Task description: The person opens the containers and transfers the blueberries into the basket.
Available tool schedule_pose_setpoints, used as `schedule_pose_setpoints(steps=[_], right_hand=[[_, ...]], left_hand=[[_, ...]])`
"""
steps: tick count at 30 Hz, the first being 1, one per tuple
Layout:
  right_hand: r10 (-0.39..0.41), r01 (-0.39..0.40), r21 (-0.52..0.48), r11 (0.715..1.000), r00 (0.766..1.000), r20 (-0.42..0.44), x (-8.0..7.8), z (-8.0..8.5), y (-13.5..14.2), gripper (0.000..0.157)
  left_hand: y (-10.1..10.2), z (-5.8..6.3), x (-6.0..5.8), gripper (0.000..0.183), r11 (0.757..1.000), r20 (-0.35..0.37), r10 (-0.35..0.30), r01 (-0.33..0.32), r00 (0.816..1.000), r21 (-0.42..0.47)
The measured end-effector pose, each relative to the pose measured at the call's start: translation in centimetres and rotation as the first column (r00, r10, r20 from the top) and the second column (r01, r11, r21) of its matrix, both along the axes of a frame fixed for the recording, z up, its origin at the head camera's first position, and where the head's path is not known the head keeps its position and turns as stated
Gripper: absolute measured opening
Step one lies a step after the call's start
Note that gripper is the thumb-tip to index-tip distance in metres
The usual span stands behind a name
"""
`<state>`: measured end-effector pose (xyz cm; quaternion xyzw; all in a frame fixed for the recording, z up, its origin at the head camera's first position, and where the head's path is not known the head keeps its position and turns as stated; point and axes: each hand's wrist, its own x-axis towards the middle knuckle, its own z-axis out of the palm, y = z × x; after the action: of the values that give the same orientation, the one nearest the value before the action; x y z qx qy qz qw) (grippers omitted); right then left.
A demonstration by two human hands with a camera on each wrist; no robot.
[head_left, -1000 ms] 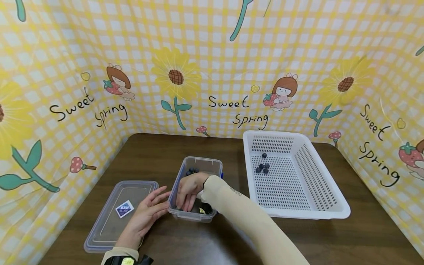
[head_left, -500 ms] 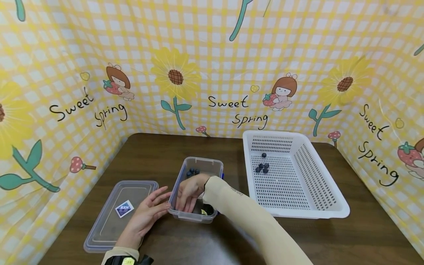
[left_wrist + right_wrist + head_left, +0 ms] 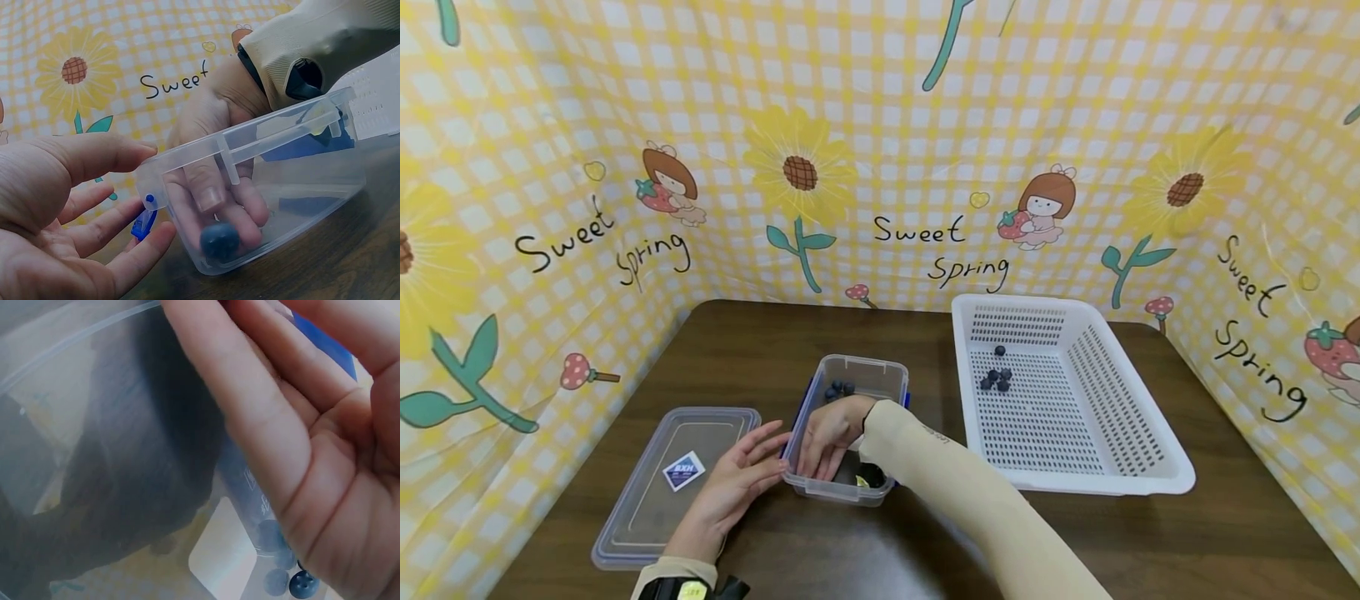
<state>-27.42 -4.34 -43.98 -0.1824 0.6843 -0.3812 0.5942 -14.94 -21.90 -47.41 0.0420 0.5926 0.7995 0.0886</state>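
Note:
In the head view a clear plastic container (image 3: 891, 379) with blue clips stands on the table. My right hand (image 3: 829, 433) reaches down into its near left corner. A blueberry (image 3: 219, 242) shows through the wall in the left wrist view, low in that corner, at the right hand's thumb and fingertips. Several more blueberries (image 3: 838, 389) lie at the container's far left. My left hand (image 3: 739, 482) is outside the same corner with fingers extended; in the left wrist view its thumb is at the rim and its fingers are near a blue clip (image 3: 144, 224).
Left of the container lies its clear lid (image 3: 643, 521), bearing a blue and white diamond sticker (image 3: 683, 472). To the right stands a white perforated basket (image 3: 1067, 433) with several blueberries (image 3: 997, 377) at its left side. A patterned cloth (image 3: 917, 150) rises behind the table.
Both hands stay nearly in place. The right hand keeps inside the container's near left corner, while the container shows a very slight shift to the right.

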Motion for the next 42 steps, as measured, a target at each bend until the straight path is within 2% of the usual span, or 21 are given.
schedule_pose_setpoints(steps=[10,16,22,31,37,42], right_hand=[[-0.002,0.002,-0.004,1.000,1.000,-0.024,0.0,0.2,0.1,0.013],[-0.069,0.067,-0.036,0.997,0.996,-0.056,-0.9,1.0,0.8,0.010],[-0.115,0.111,-0.049,0.993,0.990,-0.078,-2.0,2.2,2.0,0.010],[-0.171,0.158,-0.082,0.984,0.970,-0.173,-3.9,6.0,4.6,0.014],[-0.236,0.213,-0.135,0.968,0.955,-0.182,-5.2,8.8,7.3,0.012],[-0.274,0.240,-0.168,0.956,0.937,-0.219,-6.1,10.6,9.8,0.018]], left_hand=[[0.0,0.1,-0.1,0.059,1.000,0.029,0.015,-0.014,0.999,-0.024],[0.0,0.1,-0.2,0.061,0.998,0.029,0.023,-0.022,0.999,-0.055],[0.0,0.0,-0.2,0.057,0.999,0.029,0.011,-0.010,1.000,-0.050],[0.1,-0.1,-0.1,0.057,0.999,0.006,-0.011,0.011,1.000,-0.042],[0.1,-0.2,0.0,0.054,0.999,-0.003,-0.026,0.026,1.000,-0.033],[0.0,-0.3,-0.1,0.052,0.999,-0.006,-0.032,0.032,0.999,-0.019]])
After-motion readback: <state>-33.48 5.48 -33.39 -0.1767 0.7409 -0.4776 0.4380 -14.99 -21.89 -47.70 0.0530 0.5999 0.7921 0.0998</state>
